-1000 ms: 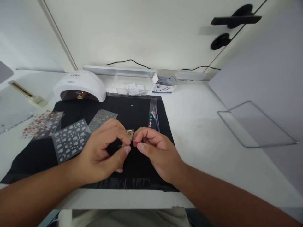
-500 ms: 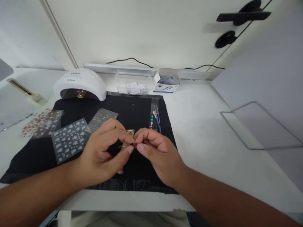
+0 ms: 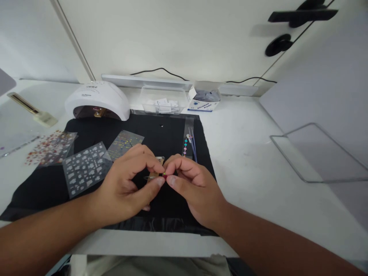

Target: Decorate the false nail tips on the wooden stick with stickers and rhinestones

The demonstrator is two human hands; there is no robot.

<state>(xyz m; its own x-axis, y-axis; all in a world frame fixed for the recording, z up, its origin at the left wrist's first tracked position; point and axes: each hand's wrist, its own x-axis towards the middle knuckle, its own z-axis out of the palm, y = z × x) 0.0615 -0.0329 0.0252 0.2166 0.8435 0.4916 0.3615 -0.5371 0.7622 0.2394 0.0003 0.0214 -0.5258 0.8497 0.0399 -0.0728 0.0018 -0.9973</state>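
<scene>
A small red piece (image 3: 165, 177) with a yellow-green spot is between the fingertips of both hands, over the black mat (image 3: 172, 132). My right hand (image 3: 195, 184) pinches it between thumb and bent index finger. From the other side, the thumb and index finger of my left hand (image 3: 130, 180) close on its edge. The fingertips hide most of its shape. Just behind the left fingers shows part of a tan object (image 3: 154, 175) with a clear edge. I cannot make out its kind.
Sticker sheets (image 3: 86, 168) lie to the left. A white nail lamp (image 3: 97, 96) stands behind them. At the back are a clear tray (image 3: 163, 96) of small packets and an alcohol pads box (image 3: 203, 102). A strip of coloured flowers (image 3: 185, 143) lies right, beside thin blue sticks (image 3: 194, 147).
The view has shifted very slightly. Both hands stay together around the red piece, and the left fingertips are a little closer to it.
</scene>
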